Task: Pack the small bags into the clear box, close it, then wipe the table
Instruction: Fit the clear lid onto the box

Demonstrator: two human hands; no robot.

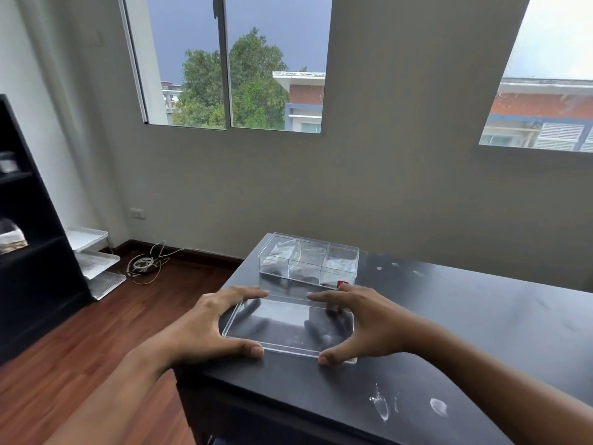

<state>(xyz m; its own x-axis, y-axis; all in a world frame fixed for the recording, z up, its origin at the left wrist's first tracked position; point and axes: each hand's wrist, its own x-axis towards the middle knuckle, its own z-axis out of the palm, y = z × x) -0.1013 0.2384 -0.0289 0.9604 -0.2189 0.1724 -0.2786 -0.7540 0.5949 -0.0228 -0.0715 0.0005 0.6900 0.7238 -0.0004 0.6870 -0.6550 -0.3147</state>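
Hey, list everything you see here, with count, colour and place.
clear box: one, transparent, three compartments, far left of table, open
small bags: several, clear, inside the box; exact count unclear
lid: one, transparent, on table nearer than the box
red item: one, by the box's near right corner
table: one, black, smudged white
shelf unit: one, black, left
trays: white, stacked on floor
cables: tangled, on floor
windows: two, far wall
left hand, right hand: gripping the lid's ends
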